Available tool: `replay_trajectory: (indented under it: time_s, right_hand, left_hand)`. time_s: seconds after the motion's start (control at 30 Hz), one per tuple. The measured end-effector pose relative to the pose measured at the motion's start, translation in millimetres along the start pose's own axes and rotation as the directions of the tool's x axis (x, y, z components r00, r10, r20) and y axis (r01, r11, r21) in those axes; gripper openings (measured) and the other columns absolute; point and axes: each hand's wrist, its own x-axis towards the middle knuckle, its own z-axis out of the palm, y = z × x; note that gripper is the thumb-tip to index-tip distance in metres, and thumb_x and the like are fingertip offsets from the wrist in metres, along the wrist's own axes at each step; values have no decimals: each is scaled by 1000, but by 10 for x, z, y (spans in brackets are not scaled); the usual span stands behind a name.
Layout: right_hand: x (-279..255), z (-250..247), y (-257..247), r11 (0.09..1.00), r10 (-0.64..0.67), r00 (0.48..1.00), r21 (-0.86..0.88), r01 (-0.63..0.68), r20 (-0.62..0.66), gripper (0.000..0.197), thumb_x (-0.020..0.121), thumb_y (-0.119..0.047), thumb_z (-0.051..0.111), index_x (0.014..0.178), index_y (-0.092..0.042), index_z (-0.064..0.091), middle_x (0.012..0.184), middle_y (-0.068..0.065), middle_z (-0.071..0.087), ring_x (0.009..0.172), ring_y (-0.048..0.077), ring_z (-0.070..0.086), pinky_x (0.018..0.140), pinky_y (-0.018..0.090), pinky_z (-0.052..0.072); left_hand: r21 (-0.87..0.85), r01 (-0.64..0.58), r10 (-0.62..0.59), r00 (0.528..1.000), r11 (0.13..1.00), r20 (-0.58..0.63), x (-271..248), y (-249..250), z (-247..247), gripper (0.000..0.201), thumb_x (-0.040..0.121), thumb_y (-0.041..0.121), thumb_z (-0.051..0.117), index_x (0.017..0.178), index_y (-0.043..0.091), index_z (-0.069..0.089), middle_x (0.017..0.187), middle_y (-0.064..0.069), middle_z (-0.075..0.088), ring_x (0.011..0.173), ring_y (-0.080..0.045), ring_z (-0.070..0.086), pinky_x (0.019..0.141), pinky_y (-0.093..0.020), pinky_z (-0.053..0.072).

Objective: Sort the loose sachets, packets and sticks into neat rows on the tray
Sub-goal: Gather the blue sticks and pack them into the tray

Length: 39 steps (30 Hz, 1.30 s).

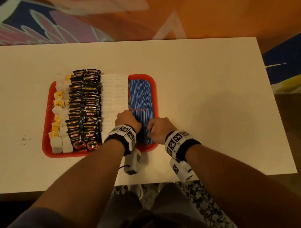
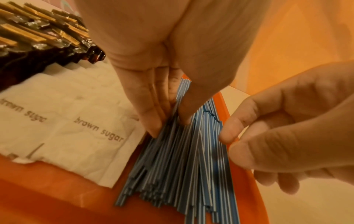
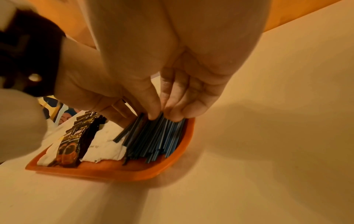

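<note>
You appear to be squaring the blue sticks (image 1: 140, 91) in the right-hand row of the red tray (image 1: 154, 95), beside the sugar sachets (image 1: 114, 91): your left hand (image 1: 127, 121) pinches the near bundle with close-pressed fingers and thumb, your right hand (image 1: 159, 129) nips its outer edge with curled fingertips, and the next move likely calls for light, even pressure.

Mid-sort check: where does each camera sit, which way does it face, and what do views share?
Head: worn on the head, facing forward and down at the white table and red plastic tray; both forearms, left hand and right hand show.
Left wrist: on the left wrist, looking along its fingers onto the blue-and-white striped sticks; the right hand shows.
Right wrist: on the right wrist, looking along its fingers at the tray's corner; the left hand shows.
Shared: both wrist views show the sticks.
</note>
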Motion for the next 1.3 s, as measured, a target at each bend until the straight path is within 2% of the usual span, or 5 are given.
replay_trajectory:
  time_s: [0.2,0.4,0.57,0.93,1.3]
  right_hand:
    - [62,-9,4,975,-108,994,-197,102,-18,18,83,-6,65,99,-12,67,103,5,63,91,23,63,79,36,56]
    - [178,68,-35,832,-329,944,-476,284,-13,35,86,-28,72,117,-14,65,117,3,61,111,23,56,99,37,45]
    - [198,178,-20,761,-391,917,-534,368,76,50,81,-20,72,129,-20,57,127,-5,53,124,17,46,105,35,30]
    - [116,171,-19,721,-242,966,-651,239,86,79,79,-47,73,145,-25,35,157,3,23,145,23,20,117,48,18]
    - [72,251,16,761,-267,963,-619,195,-25,71,82,-48,69,140,-18,41,143,0,41,135,20,35,115,42,24]
  left_hand:
    - [18,-92,93,994,996,-59,-30,-96,12,29,86,19,70,111,7,60,113,-17,62,100,-36,63,69,-33,46]
    - [-15,-191,190,979,981,-80,-39,-269,31,24,90,19,68,111,11,61,110,-15,65,99,-34,63,80,-36,49]
    - [264,-458,494,866,849,-84,-79,-417,62,21,92,24,62,111,17,66,114,-4,64,112,-28,49,86,-37,37]
    - [454,-577,621,781,679,65,-77,-616,121,59,88,43,67,142,27,50,149,3,44,143,-23,28,115,-43,11]
    - [426,-616,649,756,663,83,-23,-698,172,71,90,50,61,152,25,36,161,-3,28,150,-26,16,122,-43,5]
